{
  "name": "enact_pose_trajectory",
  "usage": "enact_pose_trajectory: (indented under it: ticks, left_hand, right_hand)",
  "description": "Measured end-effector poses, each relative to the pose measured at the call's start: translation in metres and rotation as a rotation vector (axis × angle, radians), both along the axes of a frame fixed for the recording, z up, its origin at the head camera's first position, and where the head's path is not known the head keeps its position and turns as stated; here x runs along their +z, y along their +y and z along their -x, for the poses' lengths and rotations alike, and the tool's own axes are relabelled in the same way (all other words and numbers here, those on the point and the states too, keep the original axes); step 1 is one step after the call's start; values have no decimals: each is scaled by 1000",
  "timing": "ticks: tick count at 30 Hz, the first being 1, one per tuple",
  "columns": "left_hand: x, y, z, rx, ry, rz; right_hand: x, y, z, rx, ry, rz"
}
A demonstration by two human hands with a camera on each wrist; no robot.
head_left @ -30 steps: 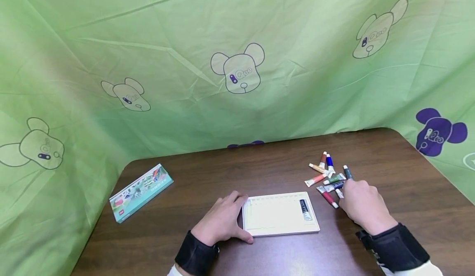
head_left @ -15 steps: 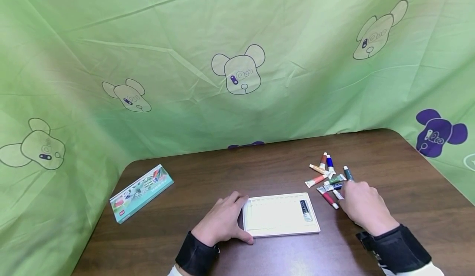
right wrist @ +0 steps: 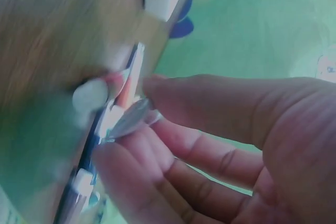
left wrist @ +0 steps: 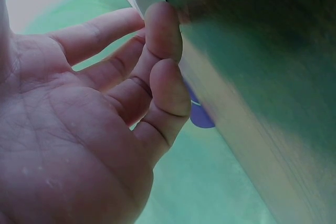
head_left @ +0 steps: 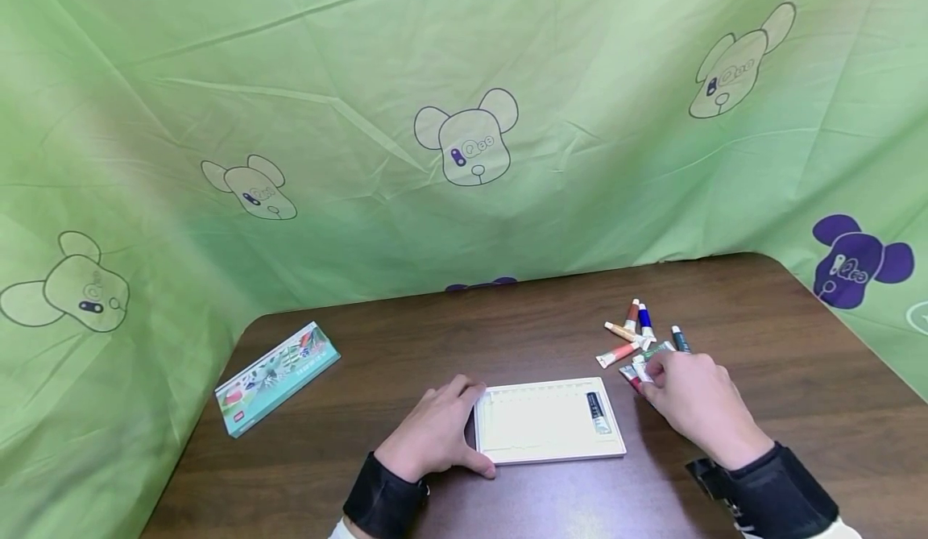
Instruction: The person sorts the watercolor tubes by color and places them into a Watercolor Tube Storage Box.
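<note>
My left hand (head_left: 435, 430) holds the left side of a shallow white tray (head_left: 536, 430), fingers at its back corner and thumb at its front corner. One dark paint tube (head_left: 598, 412) lies inside at the tray's right end. Over the pile at the right, my right hand (head_left: 703, 402) pinches a paint tube (right wrist: 131, 119) by its silvery end; its colour is hidden. Under and beside that hand are a crimson tube (head_left: 631, 375) and a green tube (head_left: 656, 351). In the left wrist view, curled fingers (left wrist: 165, 87) meet the white tray edge.
Behind the pile lie a coral tube (head_left: 616, 354), an orange-tan tube (head_left: 622, 331), a brown tube (head_left: 631, 313), a blue tube (head_left: 645, 321) and a dark teal tube (head_left: 680, 338). A teal printed box (head_left: 277, 378) rests at the table's left. Green cloth (head_left: 348, 120) hangs behind.
My right hand has shifted slightly left and up over the pile, carrying a small tube between its fingertips. My left hand and the tray stay put.
</note>
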State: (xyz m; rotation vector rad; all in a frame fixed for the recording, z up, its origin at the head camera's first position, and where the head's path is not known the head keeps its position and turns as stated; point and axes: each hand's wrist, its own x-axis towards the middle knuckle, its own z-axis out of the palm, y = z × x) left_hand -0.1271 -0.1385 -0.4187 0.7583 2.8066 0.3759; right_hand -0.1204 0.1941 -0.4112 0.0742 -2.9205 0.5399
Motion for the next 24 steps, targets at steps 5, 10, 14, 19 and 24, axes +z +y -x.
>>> enact_pose_trajectory:
  ticks: [5,10,14,19,24]
  left_hand:
    - [-1,0,0,4,-4,1]
    - [0,0,0,4,-4,0]
    - [0,0,0,5,-6,-3]
    - [0,1,0,9,-10,-3]
    - [1,1,0,8,-10,4]
  right_hand:
    - [-2,-16,-2,36,83,11]
    - [-6,-36,-6,66,113,45]
    - [-9,-48,-10,74,90,51]
    - [-12,-59,-14,69,60,47]
    - [-14,-64,-15,69,105,26]
